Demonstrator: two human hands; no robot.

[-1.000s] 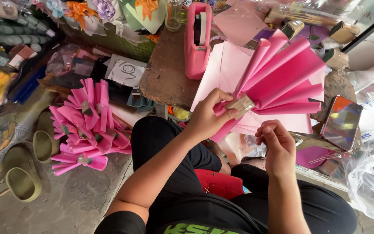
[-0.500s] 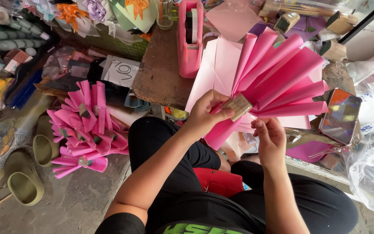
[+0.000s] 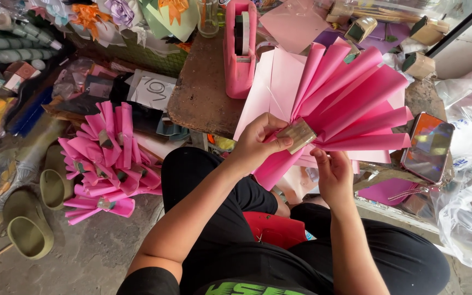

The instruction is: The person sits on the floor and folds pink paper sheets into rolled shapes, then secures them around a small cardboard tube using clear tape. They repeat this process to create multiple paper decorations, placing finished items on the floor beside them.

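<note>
Landmark: worn brown wooden desk (image 3: 200, 93). Olive rubber slippers (image 3: 28, 229) on floor far left of desk. Heap of folded pink paper fans (image 3: 107, 158) on floor left of desk. Pink plastic tape dispenser (image 3: 240, 49) on desk. Left hand (image 3: 258, 145) clamped on tan taped base of pleated pink paper fan (image 3: 350, 104), held over desk front edge. Right hand (image 3: 333, 173) pinches fan's lower edge just below. Dark smartphone (image 3: 428, 147) at desk right end.

Worn wooden table (image 3: 200, 93) on a grey concrete floor (image 3: 88, 257), daylit.
</note>
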